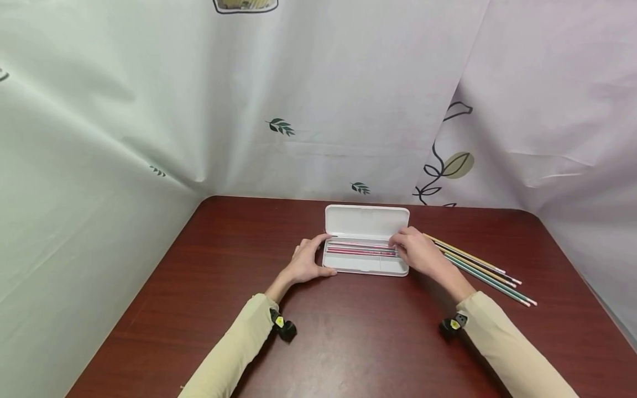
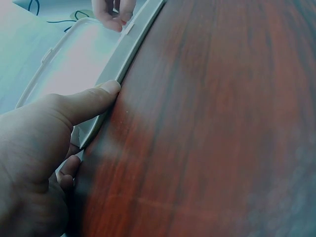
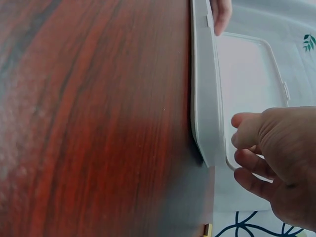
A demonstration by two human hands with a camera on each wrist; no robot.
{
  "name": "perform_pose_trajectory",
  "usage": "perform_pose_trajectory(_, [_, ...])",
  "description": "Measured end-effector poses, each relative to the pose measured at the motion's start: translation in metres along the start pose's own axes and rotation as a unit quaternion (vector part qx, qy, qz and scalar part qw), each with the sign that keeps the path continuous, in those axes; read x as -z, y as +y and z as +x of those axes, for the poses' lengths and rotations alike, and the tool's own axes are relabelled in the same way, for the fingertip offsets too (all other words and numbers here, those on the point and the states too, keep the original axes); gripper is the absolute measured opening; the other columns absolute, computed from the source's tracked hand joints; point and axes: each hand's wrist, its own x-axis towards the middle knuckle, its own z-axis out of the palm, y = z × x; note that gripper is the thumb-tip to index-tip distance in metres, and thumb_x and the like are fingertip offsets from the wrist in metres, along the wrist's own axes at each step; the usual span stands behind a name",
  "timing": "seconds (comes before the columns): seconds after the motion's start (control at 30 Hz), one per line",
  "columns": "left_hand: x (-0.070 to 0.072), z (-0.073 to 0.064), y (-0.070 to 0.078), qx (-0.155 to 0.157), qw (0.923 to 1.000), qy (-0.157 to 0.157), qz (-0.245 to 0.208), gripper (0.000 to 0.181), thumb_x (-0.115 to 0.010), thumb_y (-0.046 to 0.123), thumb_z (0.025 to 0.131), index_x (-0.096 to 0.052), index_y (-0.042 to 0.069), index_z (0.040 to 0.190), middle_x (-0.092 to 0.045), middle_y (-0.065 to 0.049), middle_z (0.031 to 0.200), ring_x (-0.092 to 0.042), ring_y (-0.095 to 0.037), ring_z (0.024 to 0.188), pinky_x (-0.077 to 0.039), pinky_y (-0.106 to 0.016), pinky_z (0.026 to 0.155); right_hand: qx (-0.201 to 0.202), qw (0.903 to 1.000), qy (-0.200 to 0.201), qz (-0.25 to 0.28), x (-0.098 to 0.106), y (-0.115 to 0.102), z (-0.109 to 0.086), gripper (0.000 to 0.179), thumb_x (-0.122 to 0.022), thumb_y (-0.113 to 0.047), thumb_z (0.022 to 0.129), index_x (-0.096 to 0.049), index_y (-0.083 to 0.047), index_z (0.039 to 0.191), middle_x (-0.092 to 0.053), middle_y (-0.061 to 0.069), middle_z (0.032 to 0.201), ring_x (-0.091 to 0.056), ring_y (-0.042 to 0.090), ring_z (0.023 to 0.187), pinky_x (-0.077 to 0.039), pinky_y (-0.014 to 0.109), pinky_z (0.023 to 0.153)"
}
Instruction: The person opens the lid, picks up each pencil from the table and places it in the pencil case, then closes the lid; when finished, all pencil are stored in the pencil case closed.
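Bracing: our left hand [image 1: 305, 264] pinches the case [image 1: 352, 264] by its end.
Case: right of this grip, probably light, stiff; we'd hold its ends.
Right hand [image 1: 417, 249]: at the pencils [image 1: 353, 252]; pinching, we can't tell.

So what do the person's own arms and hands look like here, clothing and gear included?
The left arm wears a long, pale yellow sleeve, and the right a matching sleeve. The left hand and right hand are ungloved. A small black device with a yellow marking sits at each wrist, left and right.
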Motion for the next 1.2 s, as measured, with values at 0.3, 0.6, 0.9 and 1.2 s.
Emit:
perform_pose_trajectory(0.3, [-0.001,0.002,-0.002,0.002,1.0,-0.002,0.001,0.092,-0.092,0.033,0.071,-0.045,0.015,0.149,-0.059,-0.012,0.12,-0.044,-0.027,0.112,-0.032,-0.047,0.093,-0.023,0.9983,0.054,0.0,0.012,0.012,-0.018,0.016,-0.07,0.008,0.081,-0.073,-0.003,0.093,-0.062,0.008,0.09,-0.056,0.028,0.083,-0.048,0.046,0.071])
perform_pose_trajectory(0.6, [-0.001,0.002,-0.002,0.004,1.0,-0.004,0.003,0.092,-0.091,0.032,0.071,-0.045,0.015,0.149,-0.059,-0.011,0.119,-0.043,-0.027,0.112,-0.032,-0.047,0.093,-0.067,0.9934,0.093,0.0,0.039,0.034,-0.076,0.017,-0.072,0.007,0.077,-0.072,-0.001,0.093,-0.063,0.008,0.086,-0.057,0.023,0.069,-0.047,0.043,0.06])
perform_pose_trajectory(0.9, [0.0,0.0,-0.002,0.003,1.0,-0.007,0.004,0.092,-0.091,0.033,0.072,-0.044,0.015,0.149,-0.058,-0.011,0.119,-0.043,-0.028,0.113,-0.032,-0.047,0.093,-0.121,0.989,0.083,-0.016,0.057,0.041,-0.127,0.019,-0.074,0.006,0.076,-0.07,0.0,0.093,-0.063,0.01,0.087,-0.055,0.022,0.067,-0.044,0.04,0.055])
perform_pose_trajectory(1.2, [0.0,0.0,-0.002,0.004,1.0,-0.005,0.006,0.092,-0.091,0.033,0.072,-0.045,0.015,0.149,-0.058,-0.01,0.118,-0.043,-0.027,0.111,-0.032,-0.046,0.092,-0.173,0.9813,0.076,-0.038,0.062,0.046,-0.163,0.02,-0.075,0.007,0.075,-0.069,0.003,0.093,-0.063,0.017,0.089,-0.058,0.031,0.069,-0.045,0.047,0.055])
